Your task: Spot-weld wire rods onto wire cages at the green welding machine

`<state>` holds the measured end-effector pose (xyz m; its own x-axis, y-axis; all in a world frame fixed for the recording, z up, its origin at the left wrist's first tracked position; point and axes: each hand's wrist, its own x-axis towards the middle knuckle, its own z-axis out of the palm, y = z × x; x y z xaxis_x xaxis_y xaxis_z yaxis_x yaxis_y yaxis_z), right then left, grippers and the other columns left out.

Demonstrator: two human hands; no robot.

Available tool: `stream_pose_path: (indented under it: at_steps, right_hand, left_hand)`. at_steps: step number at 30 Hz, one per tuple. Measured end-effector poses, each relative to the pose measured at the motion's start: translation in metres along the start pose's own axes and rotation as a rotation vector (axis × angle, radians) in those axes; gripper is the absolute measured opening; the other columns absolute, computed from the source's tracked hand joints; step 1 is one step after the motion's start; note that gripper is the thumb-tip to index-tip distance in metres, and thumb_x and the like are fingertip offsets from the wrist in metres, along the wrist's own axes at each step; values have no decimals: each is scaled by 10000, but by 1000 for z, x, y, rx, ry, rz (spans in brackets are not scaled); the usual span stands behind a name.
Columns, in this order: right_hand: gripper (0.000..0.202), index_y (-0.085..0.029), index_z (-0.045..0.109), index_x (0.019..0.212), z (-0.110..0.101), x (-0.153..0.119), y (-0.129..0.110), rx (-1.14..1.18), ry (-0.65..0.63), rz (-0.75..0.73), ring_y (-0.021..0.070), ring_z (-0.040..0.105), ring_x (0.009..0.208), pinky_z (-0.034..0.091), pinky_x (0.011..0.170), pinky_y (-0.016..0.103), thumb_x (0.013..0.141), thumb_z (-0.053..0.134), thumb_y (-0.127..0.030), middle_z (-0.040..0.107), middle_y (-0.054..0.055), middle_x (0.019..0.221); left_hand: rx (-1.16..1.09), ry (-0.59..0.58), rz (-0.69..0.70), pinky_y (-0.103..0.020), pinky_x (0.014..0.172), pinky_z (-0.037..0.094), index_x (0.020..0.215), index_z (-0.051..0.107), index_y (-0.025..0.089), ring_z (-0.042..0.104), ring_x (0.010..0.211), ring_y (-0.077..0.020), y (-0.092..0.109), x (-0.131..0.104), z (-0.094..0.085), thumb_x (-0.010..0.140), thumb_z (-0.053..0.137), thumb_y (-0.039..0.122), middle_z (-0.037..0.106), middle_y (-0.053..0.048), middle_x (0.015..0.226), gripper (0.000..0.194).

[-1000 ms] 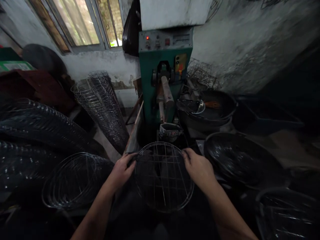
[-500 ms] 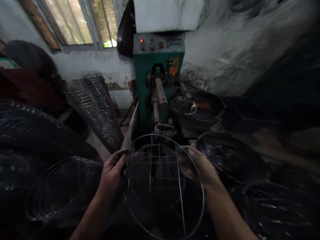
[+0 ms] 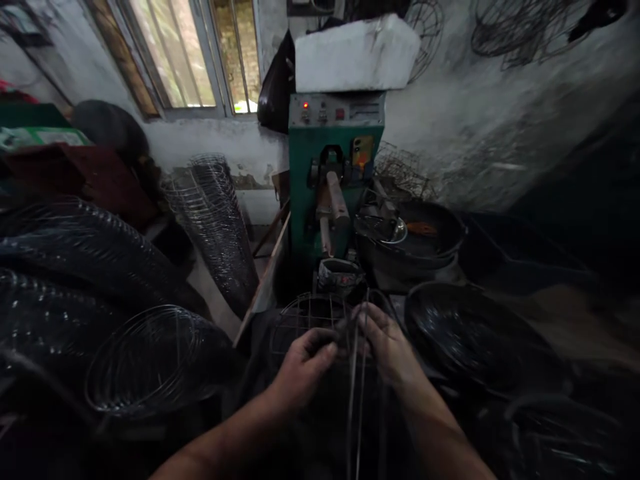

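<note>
My right hand (image 3: 383, 337) is closed on a round wire rack (image 3: 354, 393), which is seen nearly edge-on and hangs down between my forearms. My left hand (image 3: 313, 357) is beside it, fingers bent together near the rack's upper part; what its fingertips hold, if anything, is too dark and blurred to make out. Behind my left hand lies another round wire grid (image 3: 300, 317). A green machine (image 3: 307, 180) with two horizontal metal arms (image 3: 337, 200) stands straight ahead, and a small container (image 3: 340, 273) sits below those arms.
Tall stacks of round wire racks (image 3: 217, 233) lean at the left, with another wire bundle (image 3: 145, 360) nearer. Dark pans (image 3: 450, 250) holding metal parts are at the right. A white foam box (image 3: 355, 57) rests on the machine. A board (image 3: 267, 277) slants left of it.
The wire rack has turned from facing me to nearly edge-on. My left hand has moved right, close to my right hand. The view has shifted, so the machine appears lower and farther right.
</note>
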<state>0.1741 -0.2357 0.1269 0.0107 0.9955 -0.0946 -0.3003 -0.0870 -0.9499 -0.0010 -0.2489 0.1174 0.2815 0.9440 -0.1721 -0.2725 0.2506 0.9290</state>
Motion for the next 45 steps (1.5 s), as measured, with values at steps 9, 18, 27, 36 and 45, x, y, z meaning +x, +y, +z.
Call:
stream_pose_path:
  at_steps: [9,18,27,36,45]
  right_hand:
    - [292,-204,628,768,-44,41,-18,-907,61,-181,195,571,637,434,620,299,823,531,-475,601,8,627]
    - [297,-210,652,825,-30,56,1,-1172,39,-207,223,646,740,437,696,308,859,452,-426,704,55,755]
    - [317,-231,651,821,-40,58,10,-1152,60,-223,239,675,788,455,688,309,882,432,-452,733,56,811]
    - [320,-231,693,916,-42,63,14,-1145,-21,-234,235,694,788,489,686,310,891,429,-411,742,37,820]
    - [355,-257,709,1067,-45,68,18,-1119,-99,-216,262,700,955,547,803,350,905,432,-407,759,41,1002]
  left_hand:
    - [300,305,176,-355,924,530,1205,629,167,647,1072,-258,21,-7,-85,844,623,507,686,-98,1179,497]
    - [760,273,271,-355,930,521,1089,705,204,686,985,-241,5,19,-100,873,564,383,746,-59,1039,315]
    - [773,265,210,-349,880,514,1019,715,191,677,942,-257,5,32,-106,863,569,431,745,-71,977,321]
    - [138,227,-52,-270,702,501,821,686,156,644,732,-185,-9,42,-113,684,788,490,668,-4,709,376]
    - [92,140,-62,-264,757,487,907,706,155,640,811,-179,-7,31,-118,636,858,445,699,-36,862,425]
